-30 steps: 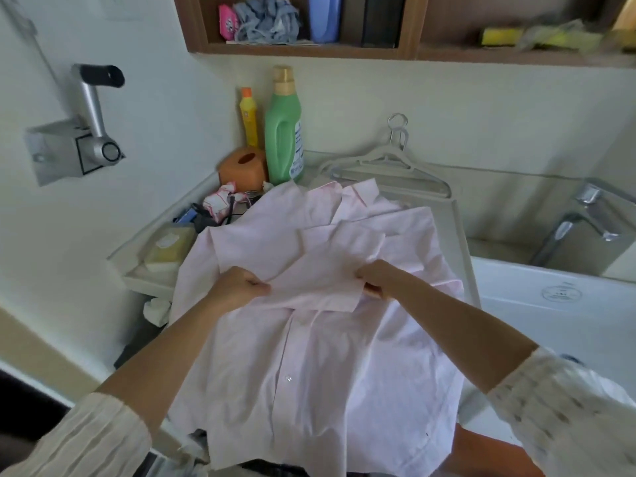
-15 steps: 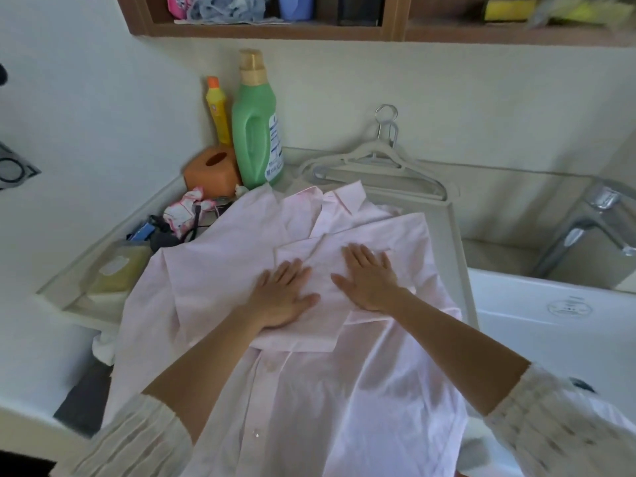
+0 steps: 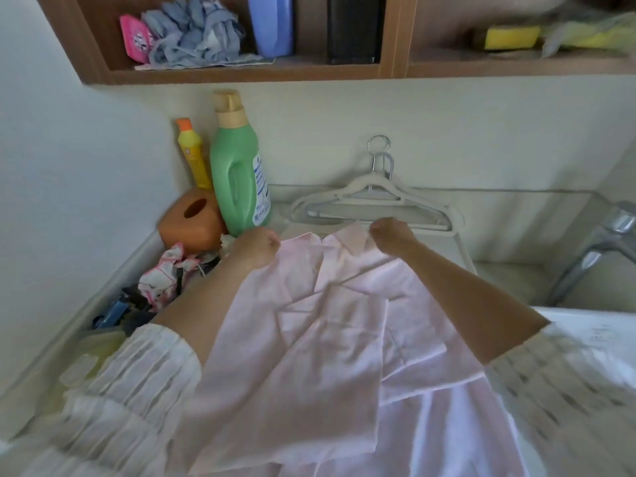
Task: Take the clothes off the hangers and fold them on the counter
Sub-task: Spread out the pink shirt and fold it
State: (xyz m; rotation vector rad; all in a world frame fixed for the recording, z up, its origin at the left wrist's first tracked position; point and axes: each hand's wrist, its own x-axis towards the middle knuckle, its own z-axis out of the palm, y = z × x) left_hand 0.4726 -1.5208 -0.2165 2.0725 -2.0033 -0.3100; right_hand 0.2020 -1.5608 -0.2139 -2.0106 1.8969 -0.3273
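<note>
folding underway | pink shirt point(image 3: 330, 339) was off empty hanger point(image 3: 375, 204), sleeves folded in | left hand point(image 3: 256, 247) and right hand point(image 3: 392, 235) clamped its shoulders | final folds remained

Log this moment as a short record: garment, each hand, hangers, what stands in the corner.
garment: pink shirt, off its hanger, spread on the counter, sleeves folded in
left hand: grips the shirt's shoulder edge
right hand: grips the shirt by the collar
hangers: bare, lying behind the shirt by the wall
corner: green bottle, yellow bottle, orange box
</note>
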